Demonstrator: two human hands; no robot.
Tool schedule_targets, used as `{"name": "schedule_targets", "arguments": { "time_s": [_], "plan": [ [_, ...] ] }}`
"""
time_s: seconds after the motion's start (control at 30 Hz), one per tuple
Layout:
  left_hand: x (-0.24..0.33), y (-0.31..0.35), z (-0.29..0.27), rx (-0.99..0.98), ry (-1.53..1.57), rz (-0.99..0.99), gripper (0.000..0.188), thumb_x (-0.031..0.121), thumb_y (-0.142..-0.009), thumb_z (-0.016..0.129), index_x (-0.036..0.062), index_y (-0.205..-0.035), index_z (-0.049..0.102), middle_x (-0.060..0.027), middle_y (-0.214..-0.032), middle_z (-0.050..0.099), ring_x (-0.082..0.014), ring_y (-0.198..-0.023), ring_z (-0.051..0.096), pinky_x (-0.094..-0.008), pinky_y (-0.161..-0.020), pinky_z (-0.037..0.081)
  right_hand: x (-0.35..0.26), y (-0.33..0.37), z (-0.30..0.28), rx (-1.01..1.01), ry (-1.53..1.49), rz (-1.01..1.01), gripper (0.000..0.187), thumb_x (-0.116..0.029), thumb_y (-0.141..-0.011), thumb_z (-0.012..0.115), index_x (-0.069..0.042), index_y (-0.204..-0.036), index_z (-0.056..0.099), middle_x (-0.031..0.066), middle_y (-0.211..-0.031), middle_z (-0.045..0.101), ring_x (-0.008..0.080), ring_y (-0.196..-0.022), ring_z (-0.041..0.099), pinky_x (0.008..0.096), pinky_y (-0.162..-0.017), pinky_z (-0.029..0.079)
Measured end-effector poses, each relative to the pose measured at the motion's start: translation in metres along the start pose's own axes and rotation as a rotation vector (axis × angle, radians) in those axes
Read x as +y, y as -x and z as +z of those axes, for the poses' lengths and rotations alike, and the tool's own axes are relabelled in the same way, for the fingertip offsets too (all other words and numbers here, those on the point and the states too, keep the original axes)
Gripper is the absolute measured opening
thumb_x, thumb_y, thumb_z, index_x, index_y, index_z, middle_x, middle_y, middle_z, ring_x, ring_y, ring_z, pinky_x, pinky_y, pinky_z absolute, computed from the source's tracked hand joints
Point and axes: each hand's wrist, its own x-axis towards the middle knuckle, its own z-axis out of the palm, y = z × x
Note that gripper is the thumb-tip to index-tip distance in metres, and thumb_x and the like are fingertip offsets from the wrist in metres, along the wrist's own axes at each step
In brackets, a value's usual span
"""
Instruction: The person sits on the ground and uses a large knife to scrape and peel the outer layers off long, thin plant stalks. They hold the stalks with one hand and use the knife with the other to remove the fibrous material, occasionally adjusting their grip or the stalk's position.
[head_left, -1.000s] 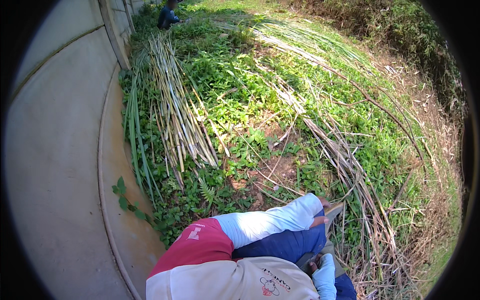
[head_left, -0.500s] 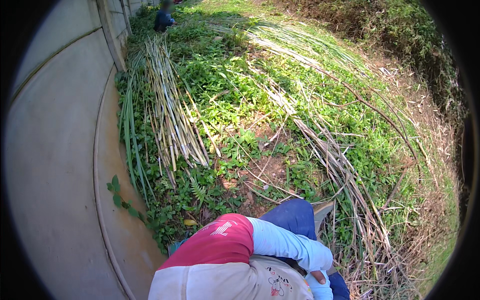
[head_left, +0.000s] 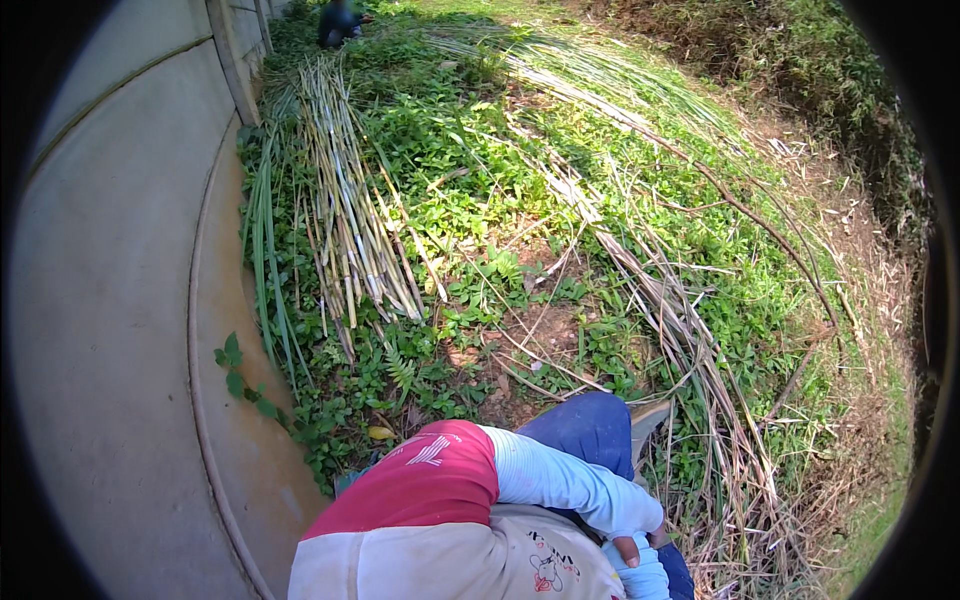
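Grips the pale blue right sleeve (head_left: pixel 645 577), low in view beside the blue trousers (head_left: pixel 682 575), with the left hand (head_left: pixel 628 551) curled round it; cannot tell the hidden right hand's state; wears a shirt (head_left: pixel 365 565) bearing white marking (head_left: pixel 428 450) and dark lettering (head_left: pixel 566 563) beside a cartoon (head_left: pixel 545 573)

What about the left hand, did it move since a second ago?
Yes. Judged against the little fern, the left hand has moved lower in the picture, and is now at the light-blue right sleeve.
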Motion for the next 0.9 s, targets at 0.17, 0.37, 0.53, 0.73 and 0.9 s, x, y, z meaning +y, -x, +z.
{"name": "schedule_targets", "arguments": {
  "time_s": [0.17,0.37,0.53,0.73,0.9],
  "plan": [
    [0.039,-0.027,0.02,-0.047,0.038,0.102,0.061,0.055,-0.091,0.071,-0.003,-0.111,0.067,-0.0236,-0.097,0.07,-0.0445,-0.095,0.067,-0.0477,-0.084,0.053,-0.009,-0.001,0.003,-0.024,0.019,0.024,0.041,-0.029,-0.095,0.062,-0.005,-0.129,0.062,0.0127,-0.12,0.065,0.0274,-0.116,0.06,0.0363,-0.1,0.049],
    [0.052,-0.031,0.031,-0.083,0.089,0.139,0.062,0.055,-0.09,0.071,-0.0031,-0.11,0.067,-0.0236,-0.096,0.07,-0.0444,-0.094,0.067,-0.0476,-0.083,0.053,-0.017,0.006,0.01,-0.068,0.04,0.036,0.044,-0.032,-0.096,0.06,-0.006,-0.131,0.062,0.0133,-0.124,0.065,0.0284,-0.12,0.06,0.0367,-0.102,0.049],
    [0.016,-0.009,0.021,-0.051,0.131,0.032,0.062,0.056,-0.09,0.071,-0.0031,-0.11,0.067,-0.0236,-0.095,0.07,-0.0443,-0.094,0.067,-0.0474,-0.083,0.053,-0.028,0.028,0.01,-0.147,0.056,0.009,0.045,-0.034,-0.097,0.059,-0.007,-0.133,0.062,0.0139,-0.127,0.065,0.0293,-0.124,0.06,0.037,-0.103,0.049],
    [-0.008,0.018,0.007,-0.077,0.209,-0.057,0.063,0.056,-0.09,0.071,-0.0031,-0.11,0.067,-0.0236,-0.094,0.07,-0.0443,-0.093,0.067,-0.0472,-0.082,0.053,-0.097,0.037,0.008,-0.312,-0.071,-0.011,0.052,-0.038,-0.094,0.063,-0.007,-0.136,0.06,0.0145,-0.134,0.063,0.0295,-0.126,0.06,0.0377,-0.103,0.049],
    [0.0,-0.002,0.004,-0.145,0.237,-0.03,0.063,0.057,-0.09,0.071,-0.0031,-0.109,0.067,-0.0236,-0.094,0.07,-0.0442,-0.092,0.068,-0.0471,-0.082,0.053,-0.106,0.034,-0.008,-0.422,-0.052,0.005,0.053,-0.039,-0.094,0.065,-0.007,-0.135,0.061,0.0137,-0.131,0.065,0.0281,-0.124,0.061,0.037,-0.104,0.048]
  ]
}}
